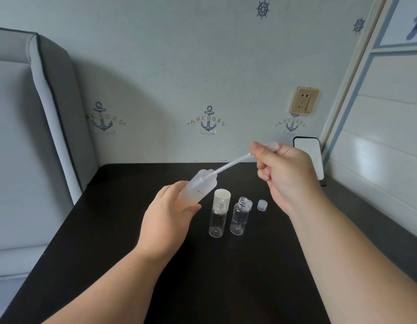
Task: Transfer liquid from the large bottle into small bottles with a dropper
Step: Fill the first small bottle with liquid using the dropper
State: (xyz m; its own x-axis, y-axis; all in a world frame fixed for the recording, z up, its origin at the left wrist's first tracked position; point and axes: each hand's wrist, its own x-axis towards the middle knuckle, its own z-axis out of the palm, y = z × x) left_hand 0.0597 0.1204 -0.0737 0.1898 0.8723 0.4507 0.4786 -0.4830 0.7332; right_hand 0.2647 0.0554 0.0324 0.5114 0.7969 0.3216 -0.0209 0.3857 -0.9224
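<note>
My left hand (168,216) grips the large frosted bottle (199,189) and holds it tilted, mouth up and to the right, above the black table (109,230). My right hand (281,170) pinches the bulb of a clear plastic dropper (230,163). The dropper's thin tip is inside the large bottle's mouth. Two small clear bottles (218,218) (239,216) stand upright and uncapped on the table just right of my left hand; both look empty.
A white cap (222,195) stands behind the left small bottle and a small clear cap (262,205) lies right of the other. A phone (310,155) leans at the back right corner. A grey padded headboard (39,113) borders the table's left side.
</note>
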